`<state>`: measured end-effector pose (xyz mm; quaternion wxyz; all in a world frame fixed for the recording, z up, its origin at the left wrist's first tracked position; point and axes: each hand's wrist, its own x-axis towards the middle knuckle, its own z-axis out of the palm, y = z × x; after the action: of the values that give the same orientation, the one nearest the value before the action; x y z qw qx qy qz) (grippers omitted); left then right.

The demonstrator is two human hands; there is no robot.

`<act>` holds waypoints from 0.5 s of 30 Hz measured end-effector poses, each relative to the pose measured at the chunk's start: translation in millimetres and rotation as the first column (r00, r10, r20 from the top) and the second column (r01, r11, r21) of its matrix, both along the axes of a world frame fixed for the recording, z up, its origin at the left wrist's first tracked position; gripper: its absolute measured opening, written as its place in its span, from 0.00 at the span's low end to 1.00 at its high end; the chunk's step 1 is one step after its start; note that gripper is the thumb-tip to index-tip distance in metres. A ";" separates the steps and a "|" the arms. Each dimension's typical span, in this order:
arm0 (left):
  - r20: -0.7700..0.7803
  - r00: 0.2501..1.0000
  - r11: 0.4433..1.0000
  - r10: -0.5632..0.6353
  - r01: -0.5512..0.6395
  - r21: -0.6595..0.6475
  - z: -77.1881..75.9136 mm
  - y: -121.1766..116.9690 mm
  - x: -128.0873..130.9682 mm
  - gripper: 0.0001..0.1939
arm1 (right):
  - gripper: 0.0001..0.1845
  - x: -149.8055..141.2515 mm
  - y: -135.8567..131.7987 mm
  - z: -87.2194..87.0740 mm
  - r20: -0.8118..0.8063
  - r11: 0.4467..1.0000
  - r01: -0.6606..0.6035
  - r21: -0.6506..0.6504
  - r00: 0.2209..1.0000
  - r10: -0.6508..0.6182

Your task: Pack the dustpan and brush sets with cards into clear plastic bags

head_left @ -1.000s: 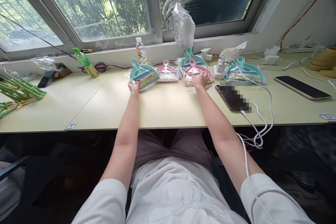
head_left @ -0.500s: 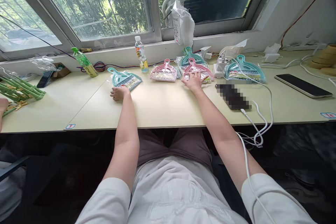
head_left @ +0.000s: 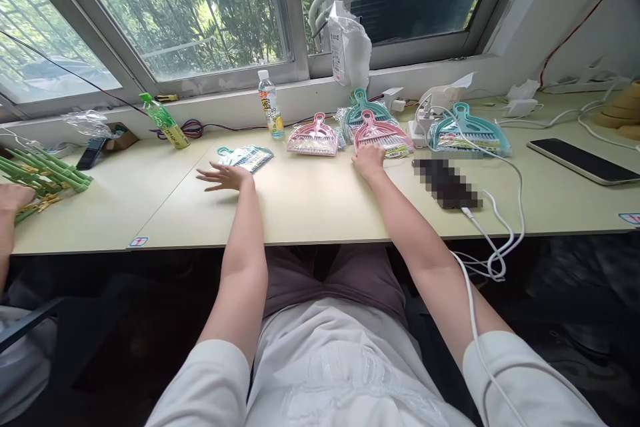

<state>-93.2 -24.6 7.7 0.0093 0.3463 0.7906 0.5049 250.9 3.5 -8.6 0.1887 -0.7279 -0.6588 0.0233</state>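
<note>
The left hand (head_left: pixel 226 177) splays wide, teal dustpan set (head_left: pixel 254 157) at its one o'clock; the right hand (head_left: pixel 369 161) touches the pink dustpan set (head_left: pixel 381 131) at seven o'clock, grip unclear.

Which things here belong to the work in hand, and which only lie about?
Work in hand:
teal dustpan pack by the left hand
pink dustpan pack at the right hand
likely middle pink pack, rear teal pack, right teal pack

Probably lying about:
green bottle
white-capped bottle
rightmost phone

The pale table (head_left: pixel 310 207) bears dustpans (head_left: pixel 314 141), bottles (head_left: pixel 170 127), phones (head_left: pixel 583 159).
</note>
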 end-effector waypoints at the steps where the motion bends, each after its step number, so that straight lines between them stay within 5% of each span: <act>1: -0.022 0.996 0.996 0.087 -0.086 0.037 1.4 -1.2 4.8 0.30 | 0.22 0.4 0.0 0.9 0.011 1.000 -0.014 -0.024 1.000 0.014; 3: -0.092 0.987 0.984 0.130 -0.117 0.136 4.5 -3.4 16.9 0.30 | 0.20 1.6 -0.1 1.9 0.028 0.998 -0.034 -0.043 0.999 0.036; 8: -0.298 0.924 0.927 -0.239 0.309 0.214 4.1 2.8 51.6 0.23 | 0.19 1.4 -1.7 2.3 0.080 0.993 -0.110 0.050 0.991 0.106; 11: -0.331 0.802 0.809 -0.496 0.566 0.159 -5.5 17.0 67.4 0.12 | 0.19 -3.6 -4.4 4.4 0.126 0.977 -0.175 0.126 0.979 0.159; 15: -0.097 0.646 0.634 -0.758 0.763 0.124 -16.9 33.2 79.3 0.21 | 0.18 -14.9 -13.3 11.0 0.202 0.939 -0.281 0.197 0.949 0.241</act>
<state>-13.9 8.5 -9.2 0.1801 0.6553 0.5303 0.5069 236.0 -9.8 2.4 0.2061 -0.6072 -0.7621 -0.0901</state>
